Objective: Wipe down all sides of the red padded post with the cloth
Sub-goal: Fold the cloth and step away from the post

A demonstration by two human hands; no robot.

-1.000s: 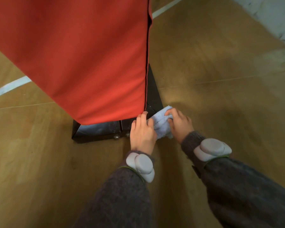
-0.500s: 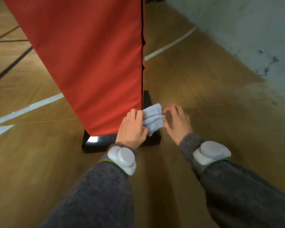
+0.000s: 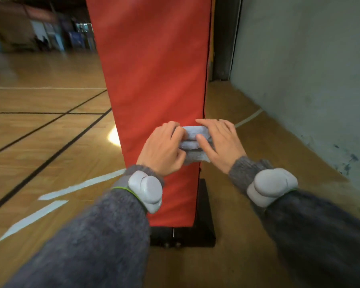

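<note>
View from a camera worn on a person's head, looking forward and down in a gym with a wooden floor (image 3: 50, 142) marked by black and white lines. A tall red padded post (image 3: 154, 80) stands upright at the centre on a black base (image 3: 204, 231), with a pale wall (image 3: 299, 80) close by on the right. Both arms, in grey knitted sleeves with a pale wrist device (image 3: 146, 190) on each, reach toward the lower part of the post. Between the hands is a small light blue cloth (image 3: 192, 144), bunched into thick folds, held in front of the near face of the post close to its right edge. The left hand (image 3: 164, 148) has its fingers curled around the left end of the cloth. The right hand (image 3: 218, 144) pinches the right end, thumb on the front of the folds and fingers lying close together over the top. Whether the cloth touches the padding cannot be told from this angle. The red cover shows no damp streaks or marks, so nothing reveals which sides are already wiped. It looks as though the person is gathering or refolding the cloth rather than wiping. Only the near face is in view, and the others are hidden, so most of the wiping may remain.
</note>
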